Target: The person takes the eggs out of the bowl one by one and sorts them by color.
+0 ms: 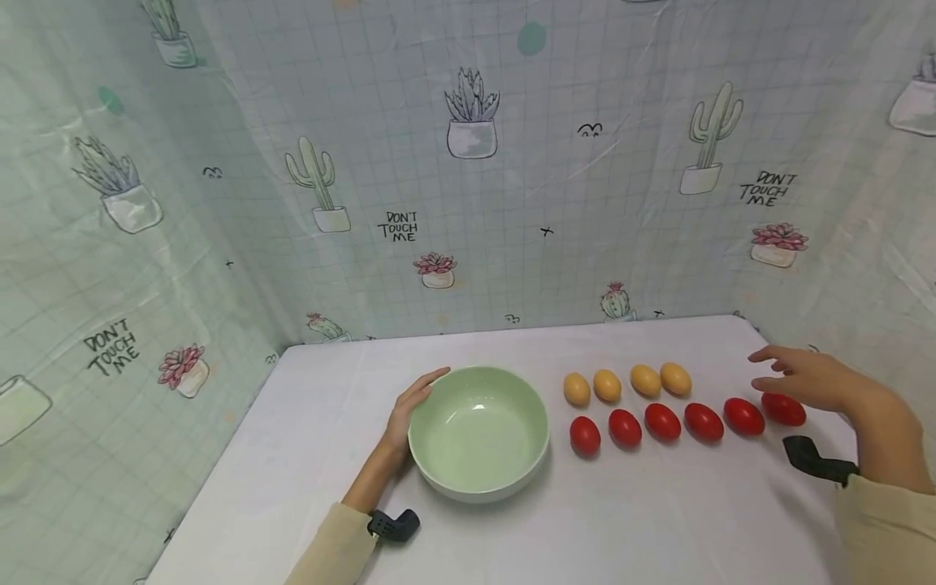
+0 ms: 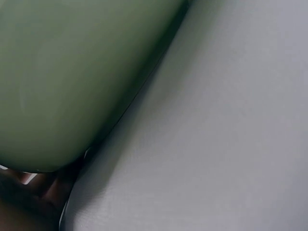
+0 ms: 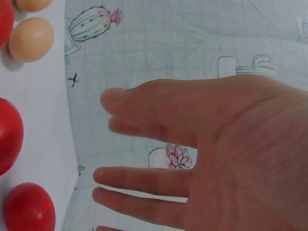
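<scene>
A pale green bowl (image 1: 478,435) stands on the white table (image 1: 307,439). My left hand (image 1: 411,404) rests against its left rim with fingers fairly straight; the left wrist view shows the bowl's outer wall (image 2: 72,82) up close. Right of the bowl lie a back row of several tan eggs (image 1: 607,384) and a front row of several red eggs (image 1: 662,421). My right hand (image 1: 793,375) hovers open, fingers spread, just above the rightmost red egg (image 1: 784,409). In the right wrist view the straight fingers (image 3: 144,180) fill the frame, with red eggs (image 3: 29,209) at the left.
Cactus-print cloth (image 1: 468,162) walls the table on the left, back and right. The table's right back corner (image 1: 738,321) is close to my right hand. Black wrist mounts (image 1: 395,526) sit on both forearms.
</scene>
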The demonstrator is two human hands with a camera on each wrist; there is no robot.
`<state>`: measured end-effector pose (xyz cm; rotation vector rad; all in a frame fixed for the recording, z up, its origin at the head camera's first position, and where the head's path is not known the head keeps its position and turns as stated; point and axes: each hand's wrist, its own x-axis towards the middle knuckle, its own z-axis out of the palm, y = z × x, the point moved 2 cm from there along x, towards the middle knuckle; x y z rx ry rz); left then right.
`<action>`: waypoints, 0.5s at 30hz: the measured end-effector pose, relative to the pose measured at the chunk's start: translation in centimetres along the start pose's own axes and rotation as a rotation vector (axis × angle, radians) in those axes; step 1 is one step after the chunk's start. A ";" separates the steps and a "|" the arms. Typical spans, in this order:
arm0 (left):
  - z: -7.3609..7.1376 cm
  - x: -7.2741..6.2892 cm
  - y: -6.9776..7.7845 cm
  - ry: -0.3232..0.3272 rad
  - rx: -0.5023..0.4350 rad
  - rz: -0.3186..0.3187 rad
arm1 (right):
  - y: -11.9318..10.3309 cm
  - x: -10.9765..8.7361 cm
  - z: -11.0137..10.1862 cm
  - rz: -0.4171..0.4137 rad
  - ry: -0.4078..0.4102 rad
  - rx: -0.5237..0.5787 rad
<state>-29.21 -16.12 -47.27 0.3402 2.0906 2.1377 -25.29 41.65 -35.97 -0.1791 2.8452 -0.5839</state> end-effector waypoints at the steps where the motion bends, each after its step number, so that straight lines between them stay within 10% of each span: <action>1: -0.1 0.0 0.1 -0.009 0.008 -0.008 | -0.2 0.0 0.0 -0.014 0.011 -0.001; 15: -3.5 0.8 2.2 -0.074 0.232 -0.153 | -6.3 1.4 0.5 -0.190 0.239 0.069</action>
